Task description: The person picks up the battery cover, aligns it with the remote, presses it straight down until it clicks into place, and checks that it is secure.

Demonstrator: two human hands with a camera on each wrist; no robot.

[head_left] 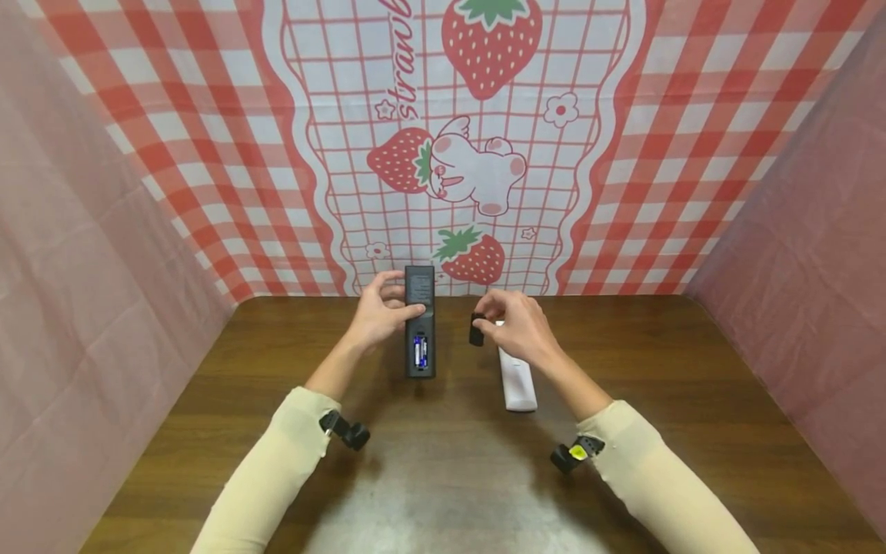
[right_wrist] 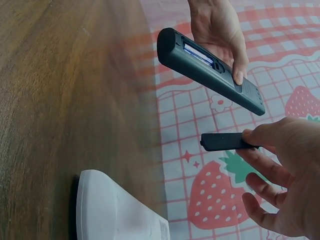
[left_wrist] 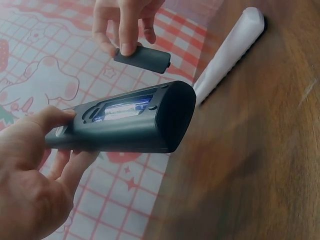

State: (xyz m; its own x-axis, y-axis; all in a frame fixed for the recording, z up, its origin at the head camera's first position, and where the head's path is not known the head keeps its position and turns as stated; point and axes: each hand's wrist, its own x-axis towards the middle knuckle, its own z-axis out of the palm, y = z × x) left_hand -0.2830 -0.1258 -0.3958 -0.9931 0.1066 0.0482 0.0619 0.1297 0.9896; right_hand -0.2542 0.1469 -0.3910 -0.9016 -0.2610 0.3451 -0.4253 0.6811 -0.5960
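Observation:
My left hand (head_left: 377, 314) grips a black remote control (head_left: 419, 288) by its side, thumb across its back. The remote's battery compartment is uncovered, and batteries (head_left: 421, 352) with blue-and-silver wrappers lie inside it. To the right, my right hand (head_left: 517, 323) pinches a small black battery cover (head_left: 476, 329) between thumb and fingers. In the left wrist view the cover (left_wrist: 143, 59) is held apart from the remote (left_wrist: 125, 130), beyond its open compartment. The right wrist view also shows the cover (right_wrist: 225, 142) separate from the remote (right_wrist: 210, 75).
A white remote control (head_left: 517, 385) lies on the brown wooden table (head_left: 443, 477), partly under my right hand. Behind the table hangs a strawberry-patterned checked cloth (head_left: 581, 192). Pink cloth walls (head_left: 803, 231) stand on both sides.

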